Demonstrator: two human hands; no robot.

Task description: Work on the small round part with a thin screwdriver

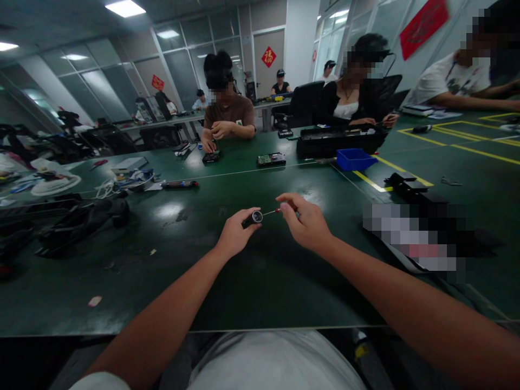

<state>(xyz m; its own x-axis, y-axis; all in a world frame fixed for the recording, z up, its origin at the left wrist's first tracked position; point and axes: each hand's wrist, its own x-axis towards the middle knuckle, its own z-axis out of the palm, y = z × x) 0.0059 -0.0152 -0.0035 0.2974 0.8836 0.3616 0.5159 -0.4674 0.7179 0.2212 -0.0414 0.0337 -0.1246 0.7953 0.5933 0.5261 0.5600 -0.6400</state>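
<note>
My left hand (238, 233) is closed around a small black cylindrical part (254, 218), whose round, light-rimmed end faces up and toward me. A thin screwdriver (271, 212) with a metal shaft and a small red handle points left at that part. Its handle is pinched between the thumb and fingers of my right hand (303, 219). The tip lies at the rim of the black part; whether it touches a screw there is too small to tell. Both hands are held above the green table (268, 292).
A dark pen-like tool (179, 184) lies to the left. Ahead are a circuit board (271, 159) and a blue bin (355, 160). Black bags (85, 222) lie at left, black brackets (410, 187) at right. Co-workers sit across the table, one in a brown shirt (233, 114).
</note>
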